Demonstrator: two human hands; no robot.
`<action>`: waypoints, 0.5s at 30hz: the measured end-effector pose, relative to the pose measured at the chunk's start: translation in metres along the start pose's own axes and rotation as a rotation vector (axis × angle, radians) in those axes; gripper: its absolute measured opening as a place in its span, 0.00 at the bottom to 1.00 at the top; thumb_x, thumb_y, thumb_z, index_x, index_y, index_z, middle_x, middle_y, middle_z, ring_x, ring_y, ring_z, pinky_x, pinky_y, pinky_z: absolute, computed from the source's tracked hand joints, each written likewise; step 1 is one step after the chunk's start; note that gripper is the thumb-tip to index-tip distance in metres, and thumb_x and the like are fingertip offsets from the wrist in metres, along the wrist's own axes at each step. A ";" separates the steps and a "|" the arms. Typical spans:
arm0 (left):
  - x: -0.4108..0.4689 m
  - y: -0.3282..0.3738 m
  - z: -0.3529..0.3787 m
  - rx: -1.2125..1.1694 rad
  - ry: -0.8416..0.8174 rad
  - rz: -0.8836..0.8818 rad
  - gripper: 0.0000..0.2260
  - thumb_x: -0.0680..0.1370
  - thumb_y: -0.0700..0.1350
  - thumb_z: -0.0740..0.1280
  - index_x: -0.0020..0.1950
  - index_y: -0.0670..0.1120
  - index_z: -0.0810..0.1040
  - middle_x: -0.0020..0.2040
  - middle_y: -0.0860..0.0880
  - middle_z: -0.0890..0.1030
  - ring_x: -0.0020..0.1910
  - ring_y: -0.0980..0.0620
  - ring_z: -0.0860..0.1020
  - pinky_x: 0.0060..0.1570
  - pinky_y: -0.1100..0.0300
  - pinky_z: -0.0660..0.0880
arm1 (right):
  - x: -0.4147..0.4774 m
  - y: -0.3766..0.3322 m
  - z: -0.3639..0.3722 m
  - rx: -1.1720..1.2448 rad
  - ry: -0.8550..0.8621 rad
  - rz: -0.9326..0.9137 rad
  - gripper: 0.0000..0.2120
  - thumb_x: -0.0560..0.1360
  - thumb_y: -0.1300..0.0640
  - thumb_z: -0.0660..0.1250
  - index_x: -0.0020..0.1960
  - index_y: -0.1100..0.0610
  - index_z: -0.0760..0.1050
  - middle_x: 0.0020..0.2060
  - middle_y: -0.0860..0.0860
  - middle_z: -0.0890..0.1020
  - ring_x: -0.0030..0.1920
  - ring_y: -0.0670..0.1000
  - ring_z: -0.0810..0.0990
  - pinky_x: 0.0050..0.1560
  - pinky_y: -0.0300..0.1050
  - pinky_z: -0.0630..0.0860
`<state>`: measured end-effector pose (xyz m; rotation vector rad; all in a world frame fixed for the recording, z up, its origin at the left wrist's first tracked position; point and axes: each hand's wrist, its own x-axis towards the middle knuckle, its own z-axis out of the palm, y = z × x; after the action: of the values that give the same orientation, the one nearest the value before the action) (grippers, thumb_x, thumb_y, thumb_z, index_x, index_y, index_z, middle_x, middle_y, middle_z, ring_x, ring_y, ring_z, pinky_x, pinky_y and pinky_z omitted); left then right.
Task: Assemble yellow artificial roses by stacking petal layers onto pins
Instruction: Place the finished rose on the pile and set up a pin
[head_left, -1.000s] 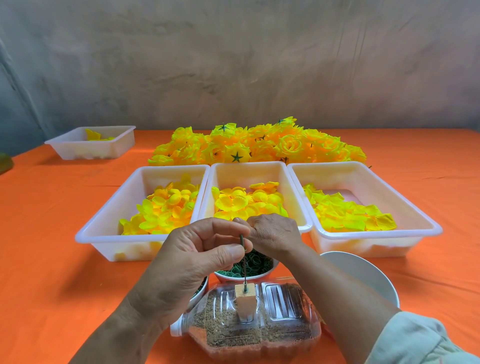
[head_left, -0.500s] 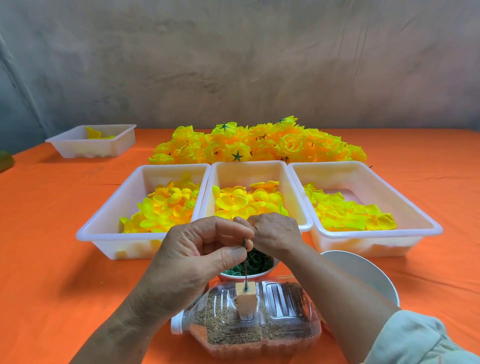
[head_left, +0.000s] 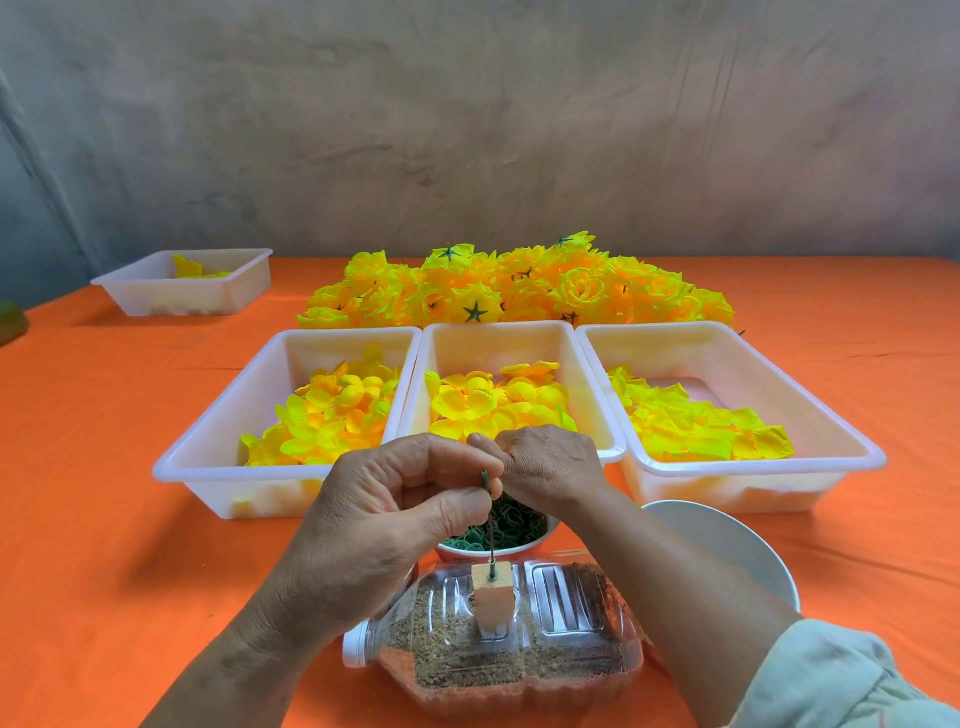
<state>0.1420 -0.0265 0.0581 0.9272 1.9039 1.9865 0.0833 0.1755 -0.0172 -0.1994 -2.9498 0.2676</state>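
A thin green pin (head_left: 485, 479) stands upright on a needle stuck in a small wooden block (head_left: 491, 603). The block sits on a sand-filled plastic bottle (head_left: 566, 654) lying on its side. My left hand (head_left: 395, 519) pinches the pin between thumb and forefinger. My right hand (head_left: 548, 465) is curled against the pin's top from the right, with its fingertips hidden behind the hand. Three white trays hold yellow petal layers: left (head_left: 208, 467), middle (head_left: 597, 415), right (head_left: 841, 462). No petals are on the pin.
A bowl of green rings (head_left: 511, 525) sits just behind the bottle. A white dish (head_left: 727, 551) lies at the right, under my forearm. Finished yellow roses (head_left: 519, 291) are piled behind the trays, and a small tray (head_left: 156, 296) stands far left on the orange cloth.
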 end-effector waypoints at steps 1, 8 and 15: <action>0.000 0.000 0.000 -0.021 0.005 -0.012 0.08 0.66 0.39 0.72 0.44 0.45 0.85 0.40 0.46 0.85 0.39 0.56 0.82 0.41 0.68 0.77 | 0.000 0.000 0.000 0.001 0.001 0.000 0.30 0.78 0.33 0.45 0.42 0.53 0.77 0.41 0.54 0.80 0.41 0.56 0.72 0.38 0.48 0.61; 0.000 -0.002 0.000 0.021 -0.019 0.007 0.08 0.69 0.38 0.76 0.45 0.48 0.86 0.41 0.47 0.85 0.42 0.56 0.83 0.43 0.67 0.77 | 0.000 0.000 -0.001 -0.002 -0.011 -0.012 0.30 0.78 0.33 0.45 0.44 0.52 0.78 0.41 0.53 0.80 0.44 0.57 0.74 0.39 0.48 0.62; 0.002 -0.002 0.000 0.089 -0.010 0.045 0.09 0.67 0.39 0.72 0.45 0.49 0.86 0.41 0.49 0.86 0.43 0.57 0.83 0.44 0.69 0.76 | -0.001 0.000 -0.001 -0.013 -0.008 -0.022 0.30 0.78 0.34 0.45 0.45 0.52 0.78 0.44 0.54 0.81 0.43 0.57 0.72 0.39 0.48 0.61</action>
<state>0.1396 -0.0252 0.0566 1.0099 1.9972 1.9317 0.0845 0.1759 -0.0160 -0.1680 -2.9605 0.2468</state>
